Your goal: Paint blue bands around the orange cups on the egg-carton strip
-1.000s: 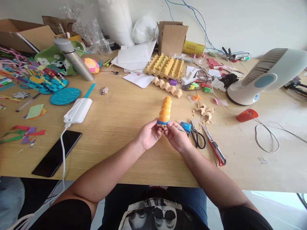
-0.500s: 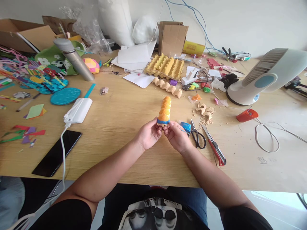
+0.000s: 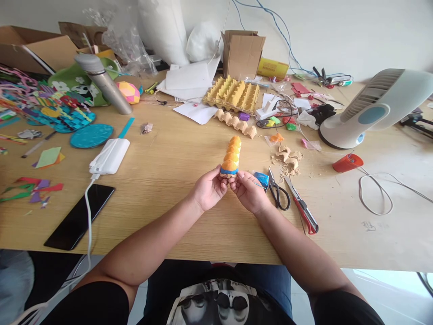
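An orange-painted strip of egg-carton cups (image 3: 232,155) with a blue band at its near end stands above the middle of the wooden table (image 3: 176,180). My left hand (image 3: 209,192) pinches that near end from the left. From the right, my right hand (image 3: 248,192) pinches the same end, fingers closed on the blue band. A blue piece (image 3: 261,178) lies just right of my right hand. Black-handled scissors (image 3: 279,192) and a red utility knife (image 3: 302,207) lie beside it.
A white fan (image 3: 375,108) stands at the right, with a red cup (image 3: 347,162) and a white cable loop (image 3: 377,194) near it. An egg tray (image 3: 233,92), cardboard box (image 3: 241,52) and papers lie behind. A phone (image 3: 79,216), power bank (image 3: 110,155) and coloured paper scraps (image 3: 50,113) fill the left.
The view has shifted very slightly. Both hands keep their pinch on the near end of the orange strip in almost the same place.
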Demonstrator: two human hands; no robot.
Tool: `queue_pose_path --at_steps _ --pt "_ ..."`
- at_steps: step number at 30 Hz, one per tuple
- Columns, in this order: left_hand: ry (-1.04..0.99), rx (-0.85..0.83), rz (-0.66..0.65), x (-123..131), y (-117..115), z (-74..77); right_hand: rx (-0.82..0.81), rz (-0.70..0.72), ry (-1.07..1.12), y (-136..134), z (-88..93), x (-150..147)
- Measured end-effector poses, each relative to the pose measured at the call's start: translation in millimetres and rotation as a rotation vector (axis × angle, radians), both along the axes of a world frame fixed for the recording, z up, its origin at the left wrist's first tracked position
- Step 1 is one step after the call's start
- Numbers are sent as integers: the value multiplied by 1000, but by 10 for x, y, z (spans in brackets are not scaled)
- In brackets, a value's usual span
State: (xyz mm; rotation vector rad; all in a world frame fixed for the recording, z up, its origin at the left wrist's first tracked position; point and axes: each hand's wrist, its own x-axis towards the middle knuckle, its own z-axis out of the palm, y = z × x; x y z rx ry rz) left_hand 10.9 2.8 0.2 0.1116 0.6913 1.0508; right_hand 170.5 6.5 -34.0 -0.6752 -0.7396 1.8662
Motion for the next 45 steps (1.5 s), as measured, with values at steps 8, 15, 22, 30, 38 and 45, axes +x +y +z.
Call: queue_pose_path --at_steps 8,15,22,30,38,45 --pt "10 -30 -1 11 -5 -12 -45 -58 -7 -1 -25 -27" --pt "-25 0 -26 1 1 -40 -38 -22 20 0 4 -19" --pt "-14 -11 6 2 3 -46 -43 -27 -11 -2 1 -10" --pt "-7 -18 11 6 5 -39 -53 -30 -6 -5 -9 -12" --pt "5 -21 24 13 1 -70 -72 -47 -39 2 -16 -8" --pt "42 -12 43 37 -21 -62 -77 -91 -84 -8 4 -13"
